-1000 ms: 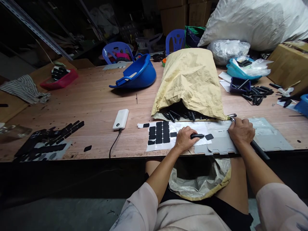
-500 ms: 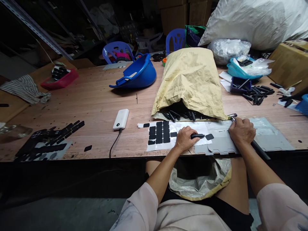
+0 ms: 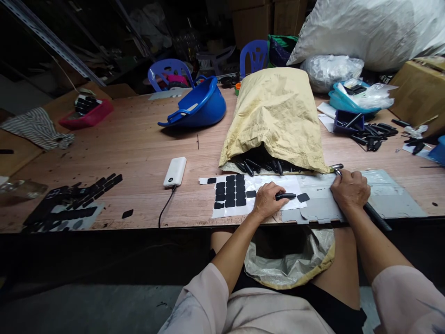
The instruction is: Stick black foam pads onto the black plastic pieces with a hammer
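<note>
My left hand (image 3: 267,199) is closed on a black pen-like piece (image 3: 288,196), held flat over a white sheet (image 3: 271,185). Beside the piece's tip lies a loose black rounded patch (image 3: 303,197). Rows of similar black patches (image 3: 230,192) cover the sheet left of this hand. My right hand (image 3: 351,190) grips a hammer (image 3: 377,218); its metal head shows beyond the fingers and its black handle points back toward me. Under that hand lies a grey board (image 3: 385,190). A yellowish sack (image 3: 278,111) opens toward me, with several black pieces (image 3: 257,166) in its mouth.
A white power bank (image 3: 174,171) with a cable stands left of the sheet. Farther back are a blue basin (image 3: 208,104) and a pink tray (image 3: 88,118). At right, black pieces (image 3: 371,137) lie by a small dark box (image 3: 347,123). An open sack (image 3: 288,278) rests between my legs.
</note>
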Action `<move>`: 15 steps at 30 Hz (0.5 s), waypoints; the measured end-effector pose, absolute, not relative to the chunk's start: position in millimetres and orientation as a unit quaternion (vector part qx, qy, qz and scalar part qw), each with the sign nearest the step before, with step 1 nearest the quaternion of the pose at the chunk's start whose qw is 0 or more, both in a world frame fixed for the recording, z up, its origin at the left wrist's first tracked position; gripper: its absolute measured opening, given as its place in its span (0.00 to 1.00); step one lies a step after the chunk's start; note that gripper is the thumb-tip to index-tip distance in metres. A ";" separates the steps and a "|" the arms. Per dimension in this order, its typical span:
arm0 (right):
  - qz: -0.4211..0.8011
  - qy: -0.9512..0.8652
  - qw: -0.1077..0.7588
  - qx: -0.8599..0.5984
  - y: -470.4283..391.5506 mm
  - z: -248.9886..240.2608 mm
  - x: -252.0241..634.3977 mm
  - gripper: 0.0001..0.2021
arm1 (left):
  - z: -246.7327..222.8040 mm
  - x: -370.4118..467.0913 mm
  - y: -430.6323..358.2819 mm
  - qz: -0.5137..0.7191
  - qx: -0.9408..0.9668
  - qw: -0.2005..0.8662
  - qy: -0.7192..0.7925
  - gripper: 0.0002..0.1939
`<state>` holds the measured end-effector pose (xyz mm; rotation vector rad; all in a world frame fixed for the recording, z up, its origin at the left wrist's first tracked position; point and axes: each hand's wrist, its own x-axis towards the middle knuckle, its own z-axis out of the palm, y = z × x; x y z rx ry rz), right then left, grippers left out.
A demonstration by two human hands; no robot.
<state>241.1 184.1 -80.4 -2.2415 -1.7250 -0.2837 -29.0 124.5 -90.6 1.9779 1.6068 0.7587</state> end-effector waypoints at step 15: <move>-0.093 -0.597 0.195 -0.772 182.0 -81.1 240.4 0.20 | -90.5 -29.0 124.7 0.275 0.722 0.236 0.590 0.08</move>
